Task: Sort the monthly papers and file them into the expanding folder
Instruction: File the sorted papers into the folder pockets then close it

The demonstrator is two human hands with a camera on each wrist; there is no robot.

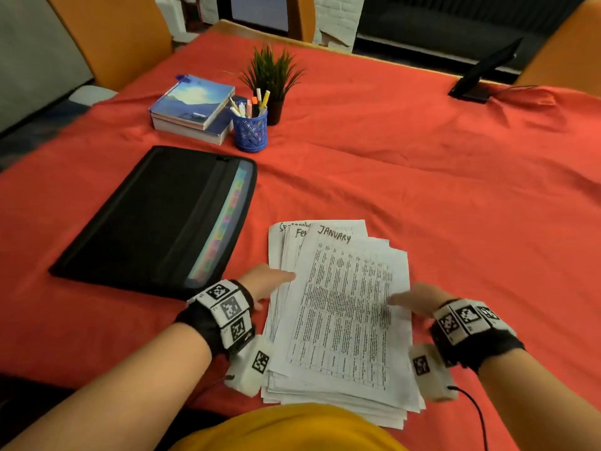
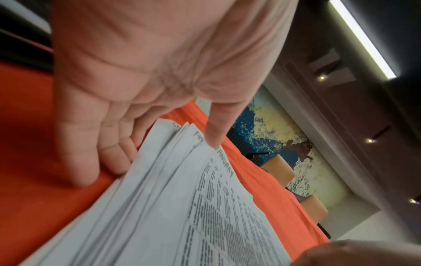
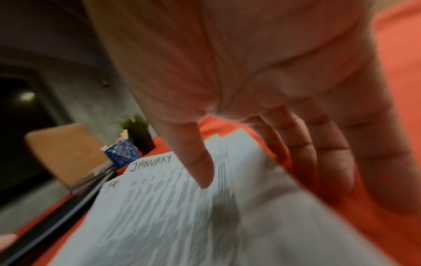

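Note:
A loose stack of printed papers lies on the red cloth just in front of me, the top sheet headed JANUARY, with a sheet starting "Fe" peeking out beneath. My left hand is at the stack's left edge, its thumb on top and straight fingers against the side. My right hand is at the right edge, thumb on the top sheet, fingers spread on the cloth beside it. The black expanding folder lies flat to the left, coloured tabs showing along its near-right side.
Behind the folder sit stacked books, a blue pen cup and a small potted plant. A dark tablet on a stand is at the far right. Orange chairs flank the table.

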